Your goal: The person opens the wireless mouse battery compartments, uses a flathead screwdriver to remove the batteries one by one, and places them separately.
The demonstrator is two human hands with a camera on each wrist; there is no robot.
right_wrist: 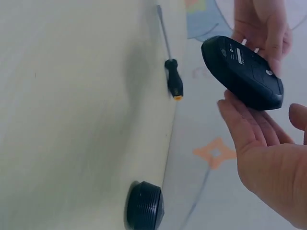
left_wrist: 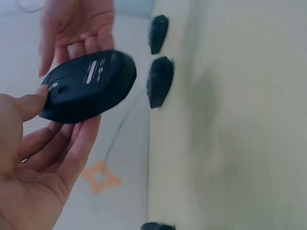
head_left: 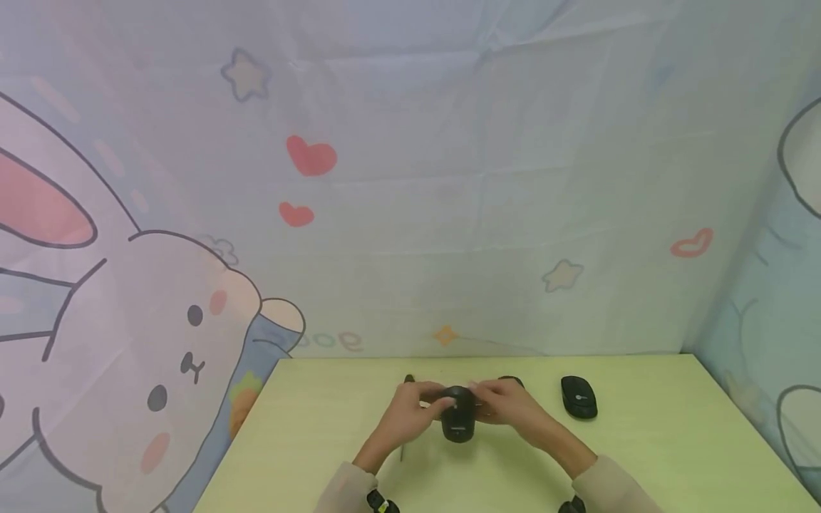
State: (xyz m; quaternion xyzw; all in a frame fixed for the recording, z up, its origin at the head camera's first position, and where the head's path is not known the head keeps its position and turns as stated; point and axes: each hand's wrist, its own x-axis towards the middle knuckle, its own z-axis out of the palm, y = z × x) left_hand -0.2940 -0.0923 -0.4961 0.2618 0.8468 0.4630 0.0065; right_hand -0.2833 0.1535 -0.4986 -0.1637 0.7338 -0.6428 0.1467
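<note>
A black computer mouse (head_left: 458,420) is held up over the table, its underside with label and sensor opening facing the left wrist camera. My left hand (head_left: 405,417) grips it, thumb (left_wrist: 32,103) on the underside near the sensor and fingers beneath the other face. My right hand (head_left: 513,407) is on the opposite side of the mouse. In the right wrist view its fingers (right_wrist: 247,125) stretch under the mouse with the thumb standing apart.
A screwdriver (right_wrist: 173,79) with a black handle and orange end lies on the pale table (head_left: 308,420), left of the mouse. A second black mouse (head_left: 579,397) rests at the right. A dark object (head_left: 511,380) with ribbed sides sits partly behind my right hand. A printed cloth stands behind the table.
</note>
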